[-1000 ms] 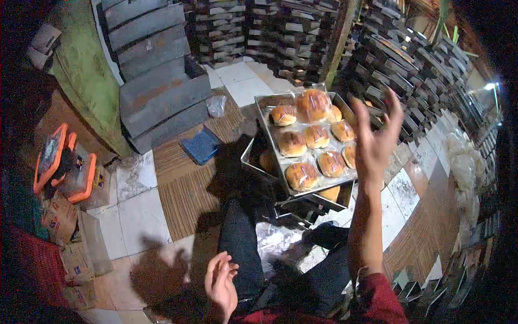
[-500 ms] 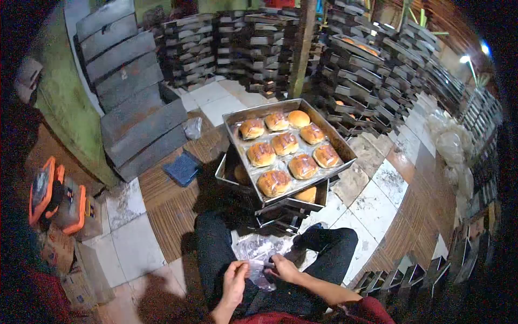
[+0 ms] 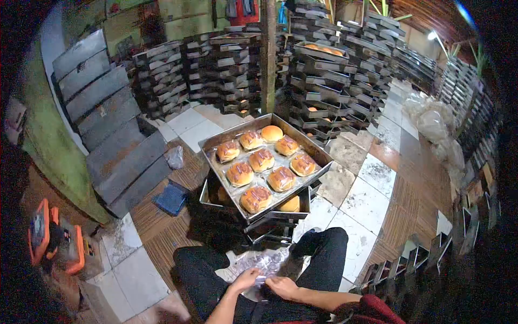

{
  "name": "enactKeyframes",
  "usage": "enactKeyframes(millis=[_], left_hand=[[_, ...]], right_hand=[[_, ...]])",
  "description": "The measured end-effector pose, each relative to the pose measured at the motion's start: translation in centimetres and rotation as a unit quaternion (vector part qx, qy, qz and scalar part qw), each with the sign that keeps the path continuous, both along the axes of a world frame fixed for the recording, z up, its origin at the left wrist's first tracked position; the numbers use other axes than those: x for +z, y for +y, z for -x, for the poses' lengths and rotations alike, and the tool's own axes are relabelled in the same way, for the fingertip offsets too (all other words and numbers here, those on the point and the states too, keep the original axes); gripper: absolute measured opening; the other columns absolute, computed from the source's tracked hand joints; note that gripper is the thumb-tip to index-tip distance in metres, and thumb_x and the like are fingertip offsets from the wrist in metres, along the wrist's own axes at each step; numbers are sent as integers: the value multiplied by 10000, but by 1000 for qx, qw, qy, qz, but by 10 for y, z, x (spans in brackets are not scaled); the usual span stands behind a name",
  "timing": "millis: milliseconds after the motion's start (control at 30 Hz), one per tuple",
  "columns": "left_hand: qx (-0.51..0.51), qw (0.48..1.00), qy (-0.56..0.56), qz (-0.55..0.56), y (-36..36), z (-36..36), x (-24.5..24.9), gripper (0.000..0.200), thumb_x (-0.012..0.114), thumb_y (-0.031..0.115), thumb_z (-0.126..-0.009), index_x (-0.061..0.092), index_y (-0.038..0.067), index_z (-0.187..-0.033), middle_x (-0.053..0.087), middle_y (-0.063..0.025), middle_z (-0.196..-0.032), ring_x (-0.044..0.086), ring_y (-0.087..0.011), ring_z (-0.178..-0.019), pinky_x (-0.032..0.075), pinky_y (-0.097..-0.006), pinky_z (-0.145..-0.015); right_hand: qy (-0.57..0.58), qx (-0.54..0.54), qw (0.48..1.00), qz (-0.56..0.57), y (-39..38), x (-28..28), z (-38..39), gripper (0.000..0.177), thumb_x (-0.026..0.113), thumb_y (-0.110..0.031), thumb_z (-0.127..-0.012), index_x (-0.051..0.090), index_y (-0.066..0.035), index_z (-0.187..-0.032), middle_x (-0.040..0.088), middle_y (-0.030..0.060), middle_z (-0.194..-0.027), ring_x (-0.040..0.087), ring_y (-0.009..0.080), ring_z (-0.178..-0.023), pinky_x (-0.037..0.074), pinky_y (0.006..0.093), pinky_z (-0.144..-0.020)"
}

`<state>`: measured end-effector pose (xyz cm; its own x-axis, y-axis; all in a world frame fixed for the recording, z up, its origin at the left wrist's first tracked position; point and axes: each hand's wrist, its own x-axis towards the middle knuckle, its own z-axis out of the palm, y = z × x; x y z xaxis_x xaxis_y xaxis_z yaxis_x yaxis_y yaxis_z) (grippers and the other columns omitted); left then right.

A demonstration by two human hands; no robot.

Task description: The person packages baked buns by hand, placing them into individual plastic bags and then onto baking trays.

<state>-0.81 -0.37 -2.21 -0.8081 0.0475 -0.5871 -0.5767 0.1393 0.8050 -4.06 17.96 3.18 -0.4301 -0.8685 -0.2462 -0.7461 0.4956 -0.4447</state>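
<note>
Between my knees my left hand (image 3: 246, 281) and my right hand (image 3: 283, 288) are close together, each pinching a clear plastic bag (image 3: 260, 280). More clear plastic wrappers (image 3: 258, 262) lie in a shiny heap just beyond my fingers. In front of me a square metal tray (image 3: 319, 168) carries several buns in printed clear wrappers, one of them a wrapped bun (image 3: 256, 200) at the near corner. An unwrapped golden bun (image 3: 272, 133) sits at its far corner. Beneath is another tray (image 3: 211, 201), turned at an angle, with a bun (image 3: 290, 204) partly showing.
Tall stacks of dark trays (image 3: 318, 86) stand behind, some holding buns. Grey metal boxes (image 3: 116, 129) are piled at the left. On the floor are a blue plastic basket (image 3: 171, 198), a crumpled clear bag (image 3: 175, 157) and orange-edged containers (image 3: 75, 251). A wooden post (image 3: 268, 65) rises behind the tray.
My hands have come closer together on the plastic bag, and my left hand has turned inward. The camera view has shifted; the buns keep their places on the tray.
</note>
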Motion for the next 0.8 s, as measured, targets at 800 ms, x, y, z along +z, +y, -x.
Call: enactKeyframes(millis=[800], left_hand=[[-210,949,101,210,3,5,55,295,547,212,-829,572,34,-1062,631,-135,-959,587,-224,-886,434,-347,-815]], right_hand=[[-66,-299,929,208,24,50,35,172,558,-169,-842,532,1,-839,540,191,-670,545,236,-529,427,358,-497]])
